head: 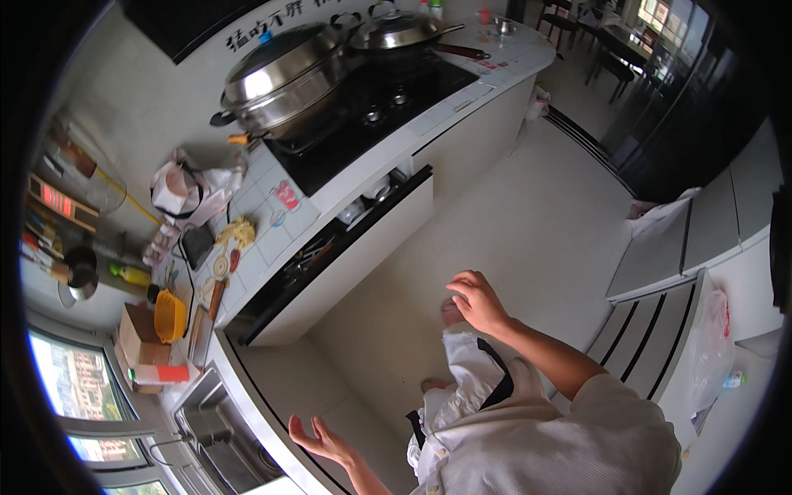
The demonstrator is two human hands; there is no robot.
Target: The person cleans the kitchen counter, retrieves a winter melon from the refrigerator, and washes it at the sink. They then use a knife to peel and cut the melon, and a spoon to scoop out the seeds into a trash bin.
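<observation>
My left hand (320, 441) is near the counter edge in front of the steel sink (216, 414), fingers apart and nothing in them. Over the floor, my right hand (481, 303) has loosely bent fingers with gaps between them, and I see nothing in its grasp. Ahead, a long drawer (365, 272) is pulled out below the black cooktop (377, 117). Inside it are metal utensils (309, 255) towards the left and dishes (352, 213) towards the right. A large steel steamer pot (284, 93) and a lidded pan (396, 32) stand on the cooktop.
The drawer juts into the floor space. On the counter are a yellow basket (169, 317), a cardboard box (142, 334), a cleaver (199, 337), a yellow cloth (237, 232) and a plastic bag (198, 192). Grey cabinets (656, 247) line the right side.
</observation>
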